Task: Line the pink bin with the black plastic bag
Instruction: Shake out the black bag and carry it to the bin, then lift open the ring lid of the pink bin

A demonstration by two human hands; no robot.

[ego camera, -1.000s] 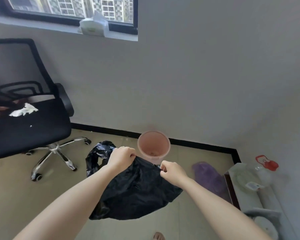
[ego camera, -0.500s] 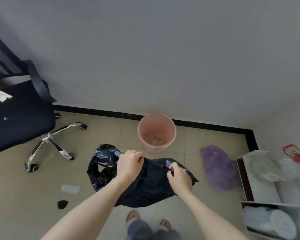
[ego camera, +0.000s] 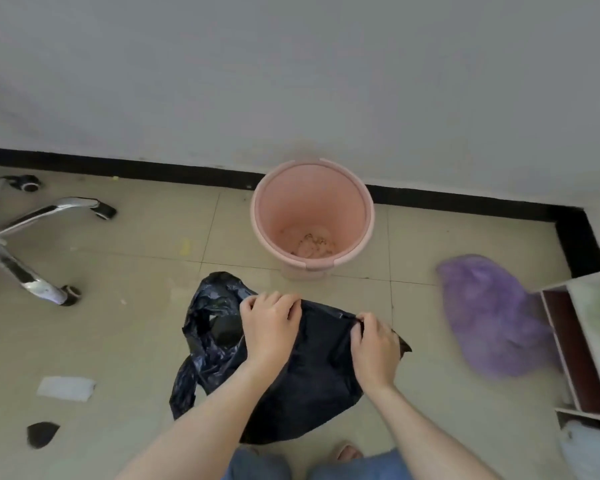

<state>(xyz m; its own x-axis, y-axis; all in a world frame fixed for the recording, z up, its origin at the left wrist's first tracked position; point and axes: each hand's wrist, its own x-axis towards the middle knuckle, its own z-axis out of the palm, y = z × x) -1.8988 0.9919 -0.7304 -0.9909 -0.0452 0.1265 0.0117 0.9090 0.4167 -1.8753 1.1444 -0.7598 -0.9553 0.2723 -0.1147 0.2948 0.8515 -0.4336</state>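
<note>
The pink bin [ego camera: 312, 268] stands upright on the tiled floor against the wall, with some crumbs at its bottom and no liner in it. I hold the black plastic bag [ego camera: 302, 386] in the air in front of the bin, a little nearer to me. My left hand [ego camera: 269, 323] grips the bag's top edge, and a crumpled part with a handle loop hangs to its left. My right hand [ego camera: 374, 344] pinches the same edge farther right. The edge is stretched taut between the two hands.
A chrome chair base [ego camera: 25, 233] with castors stands at the left. A purple bag [ego camera: 492, 313] lies at the right beside a white shelf unit [ego camera: 582, 344]. A white scrap [ego camera: 66, 388] and a black scrap [ego camera: 41, 434] lie on the floor at lower left.
The view has tilted down and closer to the bin, so the chair seat and window are gone. Both hands keep hold of the bag, now spread a little wider along its edge.
</note>
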